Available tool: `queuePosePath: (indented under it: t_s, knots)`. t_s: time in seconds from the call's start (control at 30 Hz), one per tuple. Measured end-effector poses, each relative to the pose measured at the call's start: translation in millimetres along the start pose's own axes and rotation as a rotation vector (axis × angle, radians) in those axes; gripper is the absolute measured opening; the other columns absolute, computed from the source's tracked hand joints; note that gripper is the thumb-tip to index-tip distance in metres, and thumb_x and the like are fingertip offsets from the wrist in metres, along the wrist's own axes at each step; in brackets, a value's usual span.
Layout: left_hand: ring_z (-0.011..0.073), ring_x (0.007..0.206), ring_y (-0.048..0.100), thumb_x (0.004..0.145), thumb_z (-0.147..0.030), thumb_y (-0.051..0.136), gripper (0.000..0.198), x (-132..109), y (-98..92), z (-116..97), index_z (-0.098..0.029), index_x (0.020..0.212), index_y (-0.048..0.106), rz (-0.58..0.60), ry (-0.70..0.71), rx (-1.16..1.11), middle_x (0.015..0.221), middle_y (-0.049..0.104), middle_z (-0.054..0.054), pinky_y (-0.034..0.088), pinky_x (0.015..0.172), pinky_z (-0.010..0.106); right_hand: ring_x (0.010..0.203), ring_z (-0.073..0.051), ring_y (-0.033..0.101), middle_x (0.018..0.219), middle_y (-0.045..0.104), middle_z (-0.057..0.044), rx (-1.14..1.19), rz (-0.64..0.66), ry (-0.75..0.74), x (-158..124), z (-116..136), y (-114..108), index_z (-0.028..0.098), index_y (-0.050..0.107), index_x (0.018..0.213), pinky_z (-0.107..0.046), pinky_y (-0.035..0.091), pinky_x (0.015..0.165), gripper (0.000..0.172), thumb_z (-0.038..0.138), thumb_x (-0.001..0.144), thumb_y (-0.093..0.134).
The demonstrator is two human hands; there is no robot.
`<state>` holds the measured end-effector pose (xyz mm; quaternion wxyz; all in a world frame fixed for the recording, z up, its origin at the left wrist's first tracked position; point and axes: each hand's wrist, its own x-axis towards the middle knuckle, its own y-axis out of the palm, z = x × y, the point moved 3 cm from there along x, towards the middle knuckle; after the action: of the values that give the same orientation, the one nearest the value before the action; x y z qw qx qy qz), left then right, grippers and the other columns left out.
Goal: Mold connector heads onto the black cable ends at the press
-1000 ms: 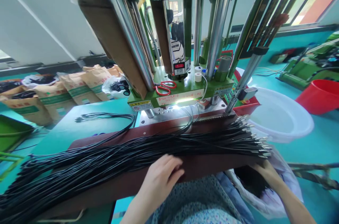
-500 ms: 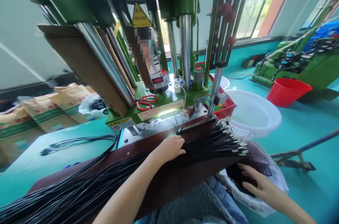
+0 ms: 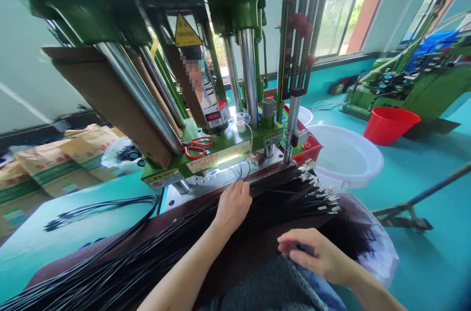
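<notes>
A thick bundle of thin black cables [image 3: 121,257] runs across the dark brown board [image 3: 253,249] in front of the press. Pale metal-looking tips [image 3: 324,193] end the bundle at the right. My left hand [image 3: 232,205] lies over the cables near the press edge, its fingers bent and closed. Thin wires [image 3: 241,172] come out of the press right at its fingertips; what is under the palm is hidden. My right hand [image 3: 312,253] hovers above my lap by the board's front edge. Its fingers are curved and apart, with nothing seen between them.
The green press [image 3: 221,151] stands ahead, with red-handled scissors [image 3: 196,148] on its lower plate. A bag-lined container [image 3: 379,252] of black pieces is at my right. Beyond are a white tub [image 3: 346,154] and a red bucket [image 3: 390,124]. Paper sacks [image 3: 47,164] stand left.
My right hand has come out of the bag-lined container and moved left, toward my lap. My left hand stays on the cables, with its fingers now pointing more toward the press. The view has shifted slightly.
</notes>
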<state>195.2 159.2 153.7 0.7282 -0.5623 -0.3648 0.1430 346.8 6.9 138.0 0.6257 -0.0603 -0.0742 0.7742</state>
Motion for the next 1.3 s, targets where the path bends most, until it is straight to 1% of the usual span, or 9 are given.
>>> queuePosePath:
  t_s: [0.1,0.2,0.37,0.47,0.67,0.83,0.93,1.13,1.3]
  knots:
    - [0.0158,0.069,0.057,0.080,-0.008,0.037,0.017,-5,-10.3,2,-0.016,0.085,0.051,-0.123,-0.017,-0.067,0.076,0.058,0.004,0.046,0.061,0.026,0.086,-0.020,0.063,0.094,0.069,-0.006,0.493,0.009,0.000,31,0,15,0.022,0.063,0.106,-0.037,0.047,0.081,0.029,0.032,0.079,0.062]
    - [0.0157,0.066,0.057,0.081,-0.009,0.037,0.016,-10,-15.8,1,-0.016,0.087,0.049,-0.202,-0.006,-0.125,0.074,0.057,0.003,0.046,0.058,0.026,0.103,-0.023,0.058,0.110,0.064,-0.009,0.863,-0.032,-0.049,64,6,21,0.021,0.060,0.112,-0.041,0.040,0.092,0.038,0.033,0.076,0.066]
    - [0.0148,0.069,0.057,0.083,-0.010,0.036,0.015,-15,-17.3,-3,-0.017,0.092,0.046,-0.249,0.013,-0.221,0.075,0.056,0.002,0.048,0.062,0.025,0.098,-0.019,0.060,0.098,0.069,-0.005,1.123,-0.362,-0.156,96,9,3,0.018,0.067,0.092,-0.034,0.040,0.093,0.019,0.031,0.079,0.061]
    - [0.0132,0.067,0.056,0.085,-0.013,0.038,0.012,-18,-14.9,-6,-0.018,0.092,0.046,-0.219,0.055,-0.301,0.075,0.055,0.002,0.048,0.060,0.024,0.090,-0.018,0.063,0.089,0.071,-0.002,1.156,-0.494,-0.144,95,9,-8,0.020,0.064,0.101,-0.032,0.044,0.086,0.024,0.028,0.079,0.061]
    - [0.0120,0.067,0.057,0.088,-0.014,0.037,0.016,-25,-15.0,-6,-0.018,0.100,0.045,-0.266,0.092,-0.385,0.079,0.057,0.003,0.049,0.059,0.021,0.088,-0.020,0.064,0.087,0.071,-0.001,0.988,-0.556,-0.251,73,29,-20,0.027,0.050,0.123,-0.036,0.046,0.081,0.042,0.027,0.082,0.059]
    - [0.0114,0.062,0.058,0.088,-0.013,0.036,0.016,-34,-14.8,-18,-0.020,0.095,0.048,-0.171,0.171,-0.421,0.074,0.057,0.002,0.049,0.057,0.020,0.087,-0.020,0.064,0.090,0.071,-0.004,0.937,-0.599,-0.324,68,40,-48,0.022,0.057,0.114,-0.038,0.044,0.087,0.034,0.030,0.081,0.059]
    - [0.0119,0.059,0.057,0.088,-0.014,0.037,0.014,-44,-12.9,-28,-0.020,0.091,0.049,-0.120,0.245,-0.447,0.071,0.058,0.001,0.049,0.054,0.021,0.082,-0.019,0.065,0.085,0.071,-0.004,0.858,-0.539,-0.311,66,38,-61,0.020,0.061,0.107,-0.037,0.046,0.085,0.027,0.025,0.081,0.060]
    - [0.0121,0.065,0.062,0.090,-0.018,0.036,0.016,-43,-14.2,-17,-0.016,0.101,0.048,-0.367,0.152,-0.370,0.077,0.064,0.004,0.052,0.060,0.021,0.082,-0.017,0.062,0.086,0.069,-0.003,0.762,-0.403,-0.298,60,32,-61,0.023,0.058,0.114,-0.030,0.046,0.076,0.037,0.021,0.078,0.063]
    - [0.0181,0.080,0.063,0.088,-0.015,0.040,0.016,-26,-16.2,-1,-0.014,0.101,0.049,-0.444,0.128,-0.144,0.089,0.064,0.009,0.052,0.064,0.026,0.083,-0.015,0.060,0.088,0.068,-0.001,0.794,-0.343,-0.292,64,22,-64,0.027,0.058,0.114,-0.028,0.046,0.077,0.046,0.014,0.071,0.069]
